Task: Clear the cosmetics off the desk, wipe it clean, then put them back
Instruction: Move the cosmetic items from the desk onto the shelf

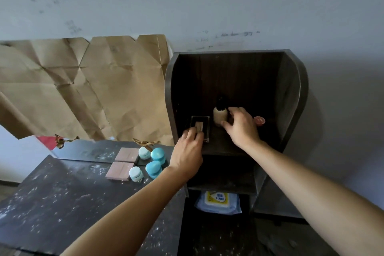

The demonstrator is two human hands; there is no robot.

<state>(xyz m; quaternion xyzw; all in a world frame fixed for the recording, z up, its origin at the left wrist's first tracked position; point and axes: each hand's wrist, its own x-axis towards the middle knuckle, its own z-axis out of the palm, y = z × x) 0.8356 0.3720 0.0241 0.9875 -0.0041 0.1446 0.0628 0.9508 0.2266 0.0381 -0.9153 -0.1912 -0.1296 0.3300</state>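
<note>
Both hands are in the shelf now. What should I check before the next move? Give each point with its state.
1. Left-hand grip on black case: ok, fingers curl over its near corner.
2. Right-hand grip round beige bottle: ok.
3. Bottle upright: ok.
4. Pink-lidded jar clear of that grip: cannot tell.
5. Desk wiped: not ok, white specks.
6. Wipes pack nearby: ok.
</note>
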